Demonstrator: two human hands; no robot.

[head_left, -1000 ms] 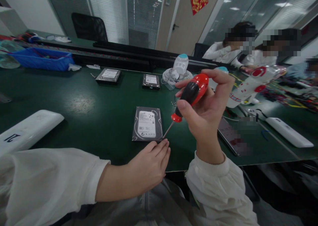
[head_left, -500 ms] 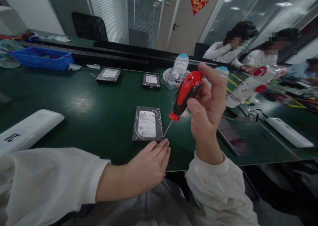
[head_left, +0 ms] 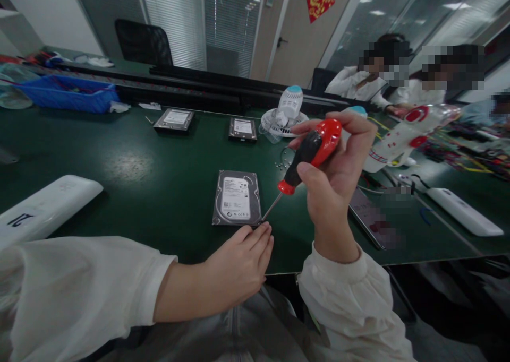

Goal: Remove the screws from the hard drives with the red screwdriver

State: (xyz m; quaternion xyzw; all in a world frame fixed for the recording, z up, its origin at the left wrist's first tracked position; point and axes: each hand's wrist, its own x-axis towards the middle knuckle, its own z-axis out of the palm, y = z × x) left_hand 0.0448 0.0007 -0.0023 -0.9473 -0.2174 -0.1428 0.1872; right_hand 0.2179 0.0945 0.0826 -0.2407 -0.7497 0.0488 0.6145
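Observation:
A hard disk drive (head_left: 236, 197) lies label up on the green table in front of me. My right hand (head_left: 338, 165) grips a red and black screwdriver (head_left: 308, 155), whose shaft slants down and left to the drive's near right corner. At that corner my left hand (head_left: 243, 264) has its fingers pressed together, with the fingertips touching the screwdriver's tip. Whatever lies under those fingertips is hidden. Several small screws (head_left: 282, 165) are scattered beyond the screwdriver handle, beside a thin ring.
Two more hard drives, one at the left (head_left: 174, 120) and one nearer the middle (head_left: 243, 129), lie farther back. Near them stands a white fan (head_left: 290, 107). A phone (head_left: 370, 218) lies right, a white case (head_left: 51, 208) left, a blue bin (head_left: 71, 94) far left. Co-workers sit far right.
My right hand has rolled the screwdriver handle and tipped it farther right, its fingers spreading. The small screws behind have come into view. My left hand and the drive stay put.

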